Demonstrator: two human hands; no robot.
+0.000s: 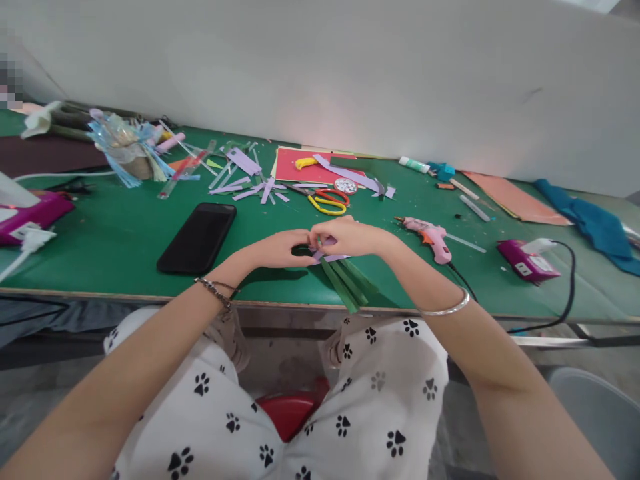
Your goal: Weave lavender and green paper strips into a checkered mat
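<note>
My left hand [280, 248] and my right hand [345, 237] meet over the near edge of the green table [125, 233]. Both pinch a small lilac paper piece [327, 253] fixed at the top of a bundle of green paper stems [347, 283]. The stems slant down toward me and reach past the table edge. Fingers of both hands are closed on the paper. A bracelet sits on each wrist.
A black phone [197, 237] lies left of my hands. Yellow-and-red scissors [327, 200], lilac paper strips [250, 190] and a red sheet [313, 167] lie behind them. A pink glue gun [430, 237] and a magenta box [527, 260] are at right. A ribbon bouquet [123, 143] stands far left.
</note>
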